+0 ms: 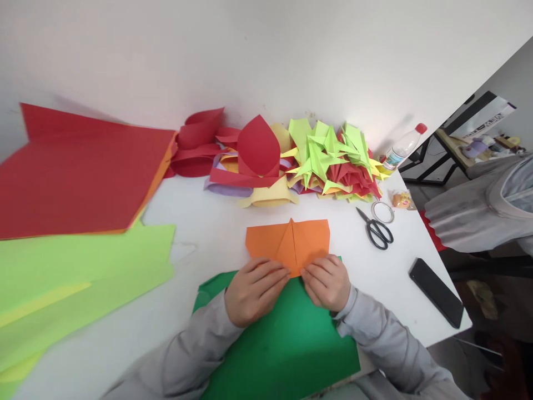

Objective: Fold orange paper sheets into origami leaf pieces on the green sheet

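An orange paper sheet, folded with two flaps meeting at a centre crease, lies on the white table. My left hand presses its near left edge with curled fingers. My right hand pinches the near right edge the same way. Both hands rest over a dark green sheet that lies under the orange one at the table's front.
Red sheets and light green sheets lie at the left. Folded paper shapes pile up against the wall. Black scissors, a tape ring, a plastic bottle and a black phone lie at the right. Another person's sleeve shows at far right.
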A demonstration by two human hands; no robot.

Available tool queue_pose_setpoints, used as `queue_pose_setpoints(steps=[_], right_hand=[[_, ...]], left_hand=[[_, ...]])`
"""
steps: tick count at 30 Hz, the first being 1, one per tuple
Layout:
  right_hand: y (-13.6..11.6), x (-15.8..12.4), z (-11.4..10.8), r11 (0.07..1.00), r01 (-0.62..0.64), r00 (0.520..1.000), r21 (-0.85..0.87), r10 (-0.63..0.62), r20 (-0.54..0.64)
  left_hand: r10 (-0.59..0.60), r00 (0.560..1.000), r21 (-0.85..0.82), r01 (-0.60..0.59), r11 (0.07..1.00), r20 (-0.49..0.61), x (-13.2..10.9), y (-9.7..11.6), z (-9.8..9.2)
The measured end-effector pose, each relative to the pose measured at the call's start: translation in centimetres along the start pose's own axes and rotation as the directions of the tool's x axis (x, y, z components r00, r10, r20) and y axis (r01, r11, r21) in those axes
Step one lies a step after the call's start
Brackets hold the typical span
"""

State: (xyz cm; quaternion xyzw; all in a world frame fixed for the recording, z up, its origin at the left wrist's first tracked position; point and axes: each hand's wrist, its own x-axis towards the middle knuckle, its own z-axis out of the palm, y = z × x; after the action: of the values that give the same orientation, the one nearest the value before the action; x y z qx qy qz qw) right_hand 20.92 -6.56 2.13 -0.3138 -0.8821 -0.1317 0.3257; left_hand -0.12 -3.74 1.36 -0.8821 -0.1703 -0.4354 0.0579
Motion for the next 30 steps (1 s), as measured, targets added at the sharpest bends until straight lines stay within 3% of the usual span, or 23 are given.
queue_pose_setpoints(steps=[23, 30], right_hand=[[-0.35, 0.52, -0.07, 0.998, 0.056, 0.998, -0.008, -0.056, 0.037], [-0.62, 0.21, 0.34, 0.996, 0.084, 0.994, -0.037, -0.081, 0.074]], left_hand=[[-0.013, 1.0, -0.035, 0.014, 0.999, 0.02, 0.31, 0.36, 0.53], [0.045, 0.998, -0.006, -0.045, 0.999, 0.043, 0.63, 0.5, 0.62]])
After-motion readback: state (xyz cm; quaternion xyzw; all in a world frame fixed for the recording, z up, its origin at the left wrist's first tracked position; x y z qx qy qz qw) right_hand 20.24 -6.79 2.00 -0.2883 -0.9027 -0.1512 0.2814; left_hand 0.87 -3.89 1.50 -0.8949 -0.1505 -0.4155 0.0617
